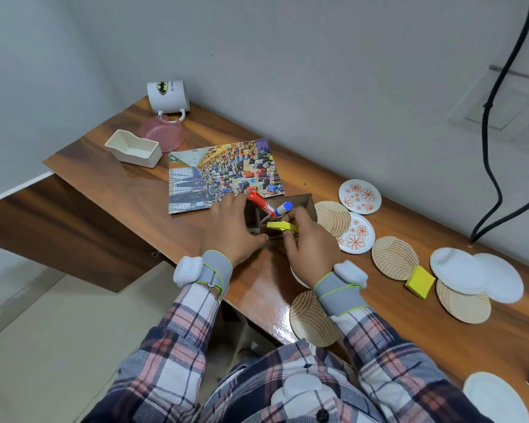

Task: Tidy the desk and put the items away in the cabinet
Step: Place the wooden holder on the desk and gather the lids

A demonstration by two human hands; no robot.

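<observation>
1. Plaid sleeves (180, 340) fill the lower edge, with a grey band on each wrist.
2. Left hand (229, 230) — its fingers curl around the left end of a brown organiser box (301, 204) on the wooden desk (379, 319).
3. Right hand (307, 242) — thumb and fingers pinch a yellow sticky-note pad (280, 226) just above the box's near side.
4. A red marker (258, 202) and a blue marker (283, 209) stand tilted inside the box.
5. Left of the box lies a colourful magazine (223, 175); beyond it are a cream tray (133, 151), a pink basket (163, 136) and a white mug (167, 96).
6. Right of the box lie scattered round plates (360, 196) and a second yellow pad (420, 282).
</observation>
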